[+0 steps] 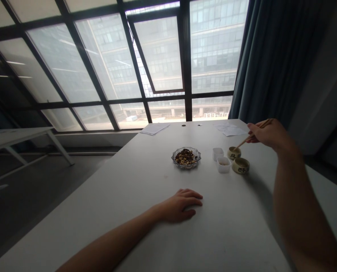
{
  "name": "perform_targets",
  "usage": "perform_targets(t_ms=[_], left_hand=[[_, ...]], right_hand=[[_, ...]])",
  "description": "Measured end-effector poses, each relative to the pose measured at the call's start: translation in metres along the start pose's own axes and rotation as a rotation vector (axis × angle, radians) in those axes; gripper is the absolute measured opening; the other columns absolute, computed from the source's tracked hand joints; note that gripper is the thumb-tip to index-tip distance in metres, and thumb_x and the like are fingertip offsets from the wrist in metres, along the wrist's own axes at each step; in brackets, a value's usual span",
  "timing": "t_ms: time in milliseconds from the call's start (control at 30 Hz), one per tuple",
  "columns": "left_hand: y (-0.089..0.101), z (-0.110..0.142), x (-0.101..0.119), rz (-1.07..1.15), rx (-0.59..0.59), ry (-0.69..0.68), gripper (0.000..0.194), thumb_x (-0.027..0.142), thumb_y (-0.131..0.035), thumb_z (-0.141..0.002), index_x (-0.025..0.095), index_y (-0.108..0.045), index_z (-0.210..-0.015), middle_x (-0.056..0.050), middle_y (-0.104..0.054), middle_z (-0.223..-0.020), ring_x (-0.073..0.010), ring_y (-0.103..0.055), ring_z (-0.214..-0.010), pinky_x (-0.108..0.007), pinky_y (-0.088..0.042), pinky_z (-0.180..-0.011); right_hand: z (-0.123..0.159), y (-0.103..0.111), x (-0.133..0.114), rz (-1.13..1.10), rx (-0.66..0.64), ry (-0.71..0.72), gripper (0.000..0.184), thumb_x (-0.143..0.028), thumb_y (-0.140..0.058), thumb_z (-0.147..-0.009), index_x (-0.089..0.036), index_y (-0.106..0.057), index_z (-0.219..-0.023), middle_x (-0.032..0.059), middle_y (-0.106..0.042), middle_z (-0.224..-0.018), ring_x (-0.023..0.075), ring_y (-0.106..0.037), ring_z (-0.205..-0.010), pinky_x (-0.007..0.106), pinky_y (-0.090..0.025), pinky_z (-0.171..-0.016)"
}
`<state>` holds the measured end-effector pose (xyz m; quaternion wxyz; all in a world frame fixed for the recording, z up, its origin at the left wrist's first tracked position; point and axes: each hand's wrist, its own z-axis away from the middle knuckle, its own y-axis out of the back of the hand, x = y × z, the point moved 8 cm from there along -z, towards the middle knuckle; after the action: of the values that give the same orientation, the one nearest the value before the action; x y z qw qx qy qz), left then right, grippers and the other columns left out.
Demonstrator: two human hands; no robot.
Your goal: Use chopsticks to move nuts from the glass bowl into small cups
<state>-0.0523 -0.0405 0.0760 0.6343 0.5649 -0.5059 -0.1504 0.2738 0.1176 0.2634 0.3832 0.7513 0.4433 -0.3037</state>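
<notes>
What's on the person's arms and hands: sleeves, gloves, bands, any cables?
Nothing worn shows. The left hand and right hand are bare, with no gloves or visible rings. The left forearm and right forearm have no sleeves, watch, bands, markings or cables as far as the frame shows.

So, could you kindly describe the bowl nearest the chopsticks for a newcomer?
On the white table, find the glass dish of nuts. To its right, past two small white square cups, stand two cream bowls with dark characters. Yours is the farther one, where the chopsticks in the right hand point.
</notes>
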Motion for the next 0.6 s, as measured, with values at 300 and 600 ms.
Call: perform_targets(t_ms=[300,600], left_hand=[[0.0,0.0,0.0,0.006,-0.005,0.001,0.039,0.029,-0.06,-0.097,0.029,-0.06,-0.136,-0.008,-0.058,-0.146,-0.0286,-0.052,-0.135,-0.044,-0.034,-0.117],[-0.001,0.0,-0.001,-0.001,0.012,-0.007,0.039,0.028,-0.061,-0.096,0.029,-0.061,-0.135,-0.008,-0.059,-0.145,-0.0283,-0.053,-0.133,-0.044,-0.034,-0.116]], right_hand=[[0.021,-0.08,-0.049,-0.095,-0.156,0.074,0.045,-0.058,-0.071,-0.089,-0.013,-0.074,-0.082,0.0119,-0.075,-0.072,0.0232,-0.075,-0.062,0.031,-0.064,-0.056],[0.037,-0.178,-0.012,-0.084,-0.436,0.043,0.053,-0.063,-0.067,-0.09,-0.014,-0.07,-0.069,0.0125,-0.074,-0.064,0.024,-0.075,-0.057,0.028,-0.06,-0.052]])
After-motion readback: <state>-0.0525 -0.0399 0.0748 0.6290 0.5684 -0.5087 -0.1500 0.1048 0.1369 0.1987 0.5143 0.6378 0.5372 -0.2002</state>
